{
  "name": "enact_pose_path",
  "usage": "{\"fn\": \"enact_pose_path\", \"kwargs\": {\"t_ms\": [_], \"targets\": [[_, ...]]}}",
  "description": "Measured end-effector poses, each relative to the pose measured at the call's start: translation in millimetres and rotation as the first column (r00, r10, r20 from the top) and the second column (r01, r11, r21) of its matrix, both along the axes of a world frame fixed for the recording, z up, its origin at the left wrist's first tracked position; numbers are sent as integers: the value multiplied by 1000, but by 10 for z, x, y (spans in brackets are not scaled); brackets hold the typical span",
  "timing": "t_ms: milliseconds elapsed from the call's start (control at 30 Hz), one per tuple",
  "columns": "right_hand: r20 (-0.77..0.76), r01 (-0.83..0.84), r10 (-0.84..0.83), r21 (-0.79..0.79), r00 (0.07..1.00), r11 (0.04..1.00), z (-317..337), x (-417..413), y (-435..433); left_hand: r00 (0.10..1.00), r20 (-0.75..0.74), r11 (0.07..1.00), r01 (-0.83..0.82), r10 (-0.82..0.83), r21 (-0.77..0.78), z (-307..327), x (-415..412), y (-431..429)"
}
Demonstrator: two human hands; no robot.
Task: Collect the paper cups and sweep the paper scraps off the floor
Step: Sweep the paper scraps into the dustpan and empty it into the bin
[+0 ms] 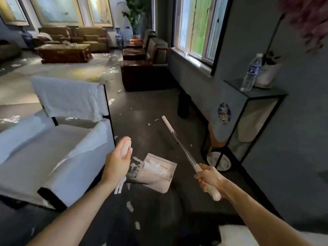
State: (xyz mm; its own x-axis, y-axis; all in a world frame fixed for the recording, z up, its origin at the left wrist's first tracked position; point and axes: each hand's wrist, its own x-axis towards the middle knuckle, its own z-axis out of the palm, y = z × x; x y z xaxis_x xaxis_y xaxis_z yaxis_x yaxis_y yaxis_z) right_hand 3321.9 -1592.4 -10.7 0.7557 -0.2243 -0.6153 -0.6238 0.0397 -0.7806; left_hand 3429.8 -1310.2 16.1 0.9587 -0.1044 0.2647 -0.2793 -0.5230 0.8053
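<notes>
At nine o'clock of the view a white cloth-covered armchair [53,148] is standing just beside the work. A pale rounded plastic handle [126,147] is being gripped by the left hand [117,162], fingers curled round it. It is judged to belong to the white plastic dustpan [158,174] lying on the dark floor [152,107] at the hand's four o'clock. White torn paper scraps [134,168] are lying at the pan's nine o'clock edge, with more at its six o'clock and others well apart toward twelve. A long silver-and-white broom pole [184,150] is being clamped at its white grip by the right hand [208,180], and its far tip is pointing to eleven o'clock. The sweeping end cannot be made out. For a clean sweep, the pan's lip is best being pressed flat to the floor while short strokes are being drawn toward it, nearest scraps first. No paper cup can be told for certain.
</notes>
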Motion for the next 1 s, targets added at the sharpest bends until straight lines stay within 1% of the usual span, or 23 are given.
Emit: {"fn": "enact_pose_path", "kwargs": {"t_ms": [233, 367, 500, 600, 767, 900, 1000], "targets": [[-5, 15, -15, 29, 1000, 999, 130, 1905, -690, 1000, 0, 1000, -1, 1, 6, 30, 1920, -680], [3, 17, -17, 20, 1000, 1000, 91, 3026, -1059, 999, -17, 999, 44, -44, 5, -52, 3112, -1125], [34, 22, -23, 17, 999, 1000, 189, 4134, -1422, 997, 40, 998, 66, -67, 15, 35, 4238, -1515], [47, 47, -50, 58, 998, 997, 255, 4811, -1707, 996, 54, 997, 79, -78, -24, 118, 5000, -1814], [70, 133, -141, 101, 988, 986, 262, 5998, -2266, 984, 111, 990, 140, -137, -22, 141, 6402, -2357], [81, 205, -224, 194, 971, 959, 268, 6973, -2710, 984, 137, 993, 116, -117, 15, 147, 7511, -2793], [80, 272, -301, 260, 950, 926, 389, 7689, -2990, 968, 192, 987, 160, -163, 36, 259, 8259, -3068]]}}
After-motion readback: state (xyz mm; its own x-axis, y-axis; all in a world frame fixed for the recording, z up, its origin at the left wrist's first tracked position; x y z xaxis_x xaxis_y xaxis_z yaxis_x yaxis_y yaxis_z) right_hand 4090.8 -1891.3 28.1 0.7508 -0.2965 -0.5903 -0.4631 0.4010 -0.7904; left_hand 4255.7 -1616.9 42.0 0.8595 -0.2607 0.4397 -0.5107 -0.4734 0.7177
